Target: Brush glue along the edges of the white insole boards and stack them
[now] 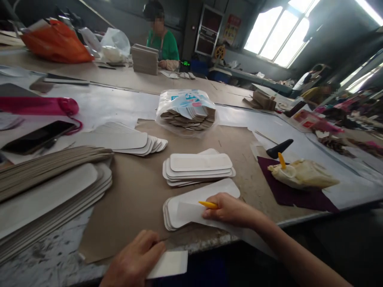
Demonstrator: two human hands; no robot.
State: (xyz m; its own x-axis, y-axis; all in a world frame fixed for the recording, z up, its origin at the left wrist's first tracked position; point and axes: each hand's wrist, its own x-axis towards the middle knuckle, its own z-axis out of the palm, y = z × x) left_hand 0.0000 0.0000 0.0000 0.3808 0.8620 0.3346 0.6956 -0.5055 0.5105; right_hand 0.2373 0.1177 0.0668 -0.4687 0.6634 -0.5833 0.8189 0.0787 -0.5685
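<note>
My right hand (229, 209) is closed around a yellow pointed stick (208, 205), its tip toward the left. The same hand is at a thin whitish sheet (189, 211), which lies partly over a small stack of white rounded cards (206, 192) and trails past the table edge. At the front edge, my left hand (136, 257) pinches a cream-coloured strip (170, 264); its far end is hidden under the fingers. Just beyond the right hand sits another stack of white rounded cards (200, 163), slightly fanned.
Long card stacks (50, 195) fill the left side, near a phone (38, 135) and pink pouch (38, 105). A plastic bag of card pieces (188, 111) stands ahead. To the right, a yellowish bag (308, 175) rests on dark cloth (275, 187). A person in green (169, 46) sits opposite.
</note>
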